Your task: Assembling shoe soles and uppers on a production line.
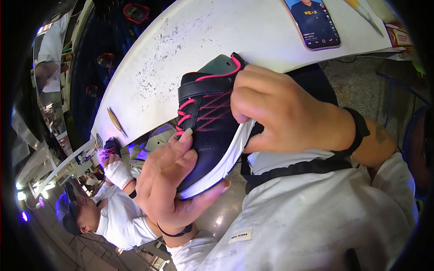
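A black sneaker (210,142) with pink laces, a black strap and a white sole is held up over the near edge of the white table. My left hand (165,176) grips its toe end, thumb on the upper and fingers under the sole. On the other side, my right hand (282,108) is closed at the shoe's side near the heel, its fingers bent against the upper and the sole edge. Whether those fingers also pinch something small is hidden. A dark green insert or lining (219,65) shows at the shoe's opening.
The white table (158,58) has dark scuffs. On it lie a smartphone (313,22) with a lit screen, a pointed tool (116,122) at the left and a yellow-handled tool (364,16) at far right. A co-worker (117,212) at lower left holds another shoe (111,147).
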`<state>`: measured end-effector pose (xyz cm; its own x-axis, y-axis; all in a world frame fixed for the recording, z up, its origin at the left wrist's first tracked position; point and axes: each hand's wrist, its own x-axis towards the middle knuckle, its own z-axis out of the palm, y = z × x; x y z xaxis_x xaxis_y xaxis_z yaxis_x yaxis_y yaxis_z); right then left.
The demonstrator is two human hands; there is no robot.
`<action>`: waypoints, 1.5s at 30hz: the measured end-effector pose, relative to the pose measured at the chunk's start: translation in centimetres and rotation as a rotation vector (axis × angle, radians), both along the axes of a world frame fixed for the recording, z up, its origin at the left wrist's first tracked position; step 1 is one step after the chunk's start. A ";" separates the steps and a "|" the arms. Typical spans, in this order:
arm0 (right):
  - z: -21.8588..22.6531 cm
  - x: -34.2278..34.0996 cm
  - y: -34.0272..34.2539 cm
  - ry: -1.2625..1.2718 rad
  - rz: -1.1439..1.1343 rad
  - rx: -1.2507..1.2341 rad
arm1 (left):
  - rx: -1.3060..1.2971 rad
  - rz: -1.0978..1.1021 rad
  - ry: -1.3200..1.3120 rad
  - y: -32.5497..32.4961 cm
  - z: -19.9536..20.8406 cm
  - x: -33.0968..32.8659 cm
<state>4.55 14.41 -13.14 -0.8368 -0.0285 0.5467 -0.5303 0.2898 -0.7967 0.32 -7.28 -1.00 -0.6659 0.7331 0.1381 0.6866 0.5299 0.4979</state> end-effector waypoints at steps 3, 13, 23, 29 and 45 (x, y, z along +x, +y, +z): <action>-0.2 -1.0 -0.2 -0.082 0.028 0.110 | -0.057 -0.157 0.083 -1.4 -0.2 -1.2; 0.7 -3.1 -4.2 -0.130 0.056 0.368 | -0.247 0.351 -0.678 -4.2 -3.6 -5.0; 2.5 -3.3 6.1 -0.158 0.004 -0.804 | 0.722 0.288 -0.954 0.4 -10.2 -3.6; 8.1 -8.4 6.9 -0.296 -0.014 -0.782 | 0.549 0.031 -0.278 8.8 -3.8 -9.4; 5.7 -12.6 0.2 -0.256 0.101 -0.645 | 0.316 0.093 -0.535 3.1 -1.7 -14.5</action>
